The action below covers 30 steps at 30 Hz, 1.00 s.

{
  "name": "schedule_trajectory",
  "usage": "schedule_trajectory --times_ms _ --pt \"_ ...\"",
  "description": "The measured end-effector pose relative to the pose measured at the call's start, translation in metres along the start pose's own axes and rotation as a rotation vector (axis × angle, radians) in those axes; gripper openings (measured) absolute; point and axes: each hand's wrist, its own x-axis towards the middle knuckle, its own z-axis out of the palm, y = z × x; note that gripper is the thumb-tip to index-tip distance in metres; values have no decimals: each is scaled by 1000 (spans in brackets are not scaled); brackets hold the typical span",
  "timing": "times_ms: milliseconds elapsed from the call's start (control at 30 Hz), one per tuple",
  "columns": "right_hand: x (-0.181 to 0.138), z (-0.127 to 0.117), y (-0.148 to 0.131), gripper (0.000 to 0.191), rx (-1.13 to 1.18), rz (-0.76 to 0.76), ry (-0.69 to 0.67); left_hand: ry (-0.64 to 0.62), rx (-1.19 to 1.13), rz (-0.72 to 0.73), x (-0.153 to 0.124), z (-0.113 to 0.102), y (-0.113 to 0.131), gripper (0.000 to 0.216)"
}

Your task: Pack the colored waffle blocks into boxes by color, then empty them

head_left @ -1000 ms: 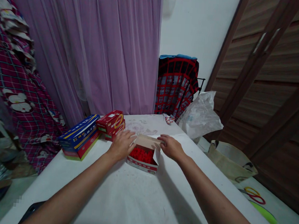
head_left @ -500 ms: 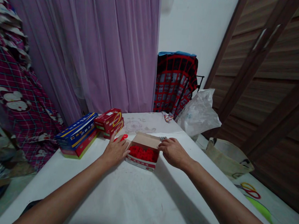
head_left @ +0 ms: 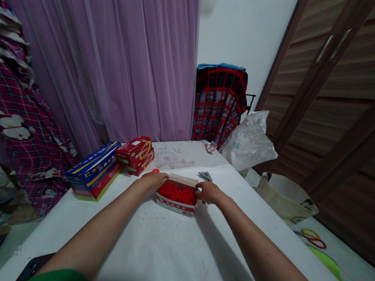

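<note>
A small cardboard box [head_left: 175, 206] with red and white printing stands on the white table, its top raised. Red pieces [head_left: 177, 194], too small to name, fill it. My left hand [head_left: 154, 180] grips its back left corner, fingers bent at the lid [head_left: 184, 180]. At the right side, my right hand [head_left: 210, 192] has its thumb and fingers closed on the box's edge by the lid; some fingertips are hidden. Behind my right hand lies a cluster of grey pieces [head_left: 205, 176]. A red piece [head_left: 155, 170] shows just beyond my left hand.
Stacked red boxes [head_left: 136, 151] and a blue box [head_left: 93, 163] on another box stand at the table's left. A phone-like dark object [head_left: 34, 268] lies near the front left edge. A plastic bag [head_left: 250, 141] and a cloth bag [head_left: 283, 195] are beyond the right edge.
My left hand has moved right and up onto the box's back corner. My right hand has come lower against its right side. The lid now looks shorter, tilted differently, uncovering the grey pieces.
</note>
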Motion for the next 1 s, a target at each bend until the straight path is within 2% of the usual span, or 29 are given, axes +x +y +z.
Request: schedule_trajectory --times_ms 133,300,433,600,733,867,933,1000 --pt "10 2 0 25 147 56 -66 -123 -88 -62 5 -1 -4 32" --pt "19 9 1 22 204 67 -13 -140 -143 -120 1 4 -9 25" --pt "23 6 -8 25 192 50 80 -27 -118 -141 -2 -1 -10 24" --pt "22 5 -21 38 169 -19 317 215 -74 -148 -14 -4 -7 30" --pt "16 21 -12 39 192 -88 423 340 -78 -172 -43 24 -4 29" --pt "10 53 9 32 369 -72 487 416 -137 -247 -73 56 -2 28" --pt "9 68 18 30 467 -24 514 432 -184 -294 -78 63 -2 25" --pt "11 76 22 30 528 7 487 432 -244 -339 -76 63 -4 23"
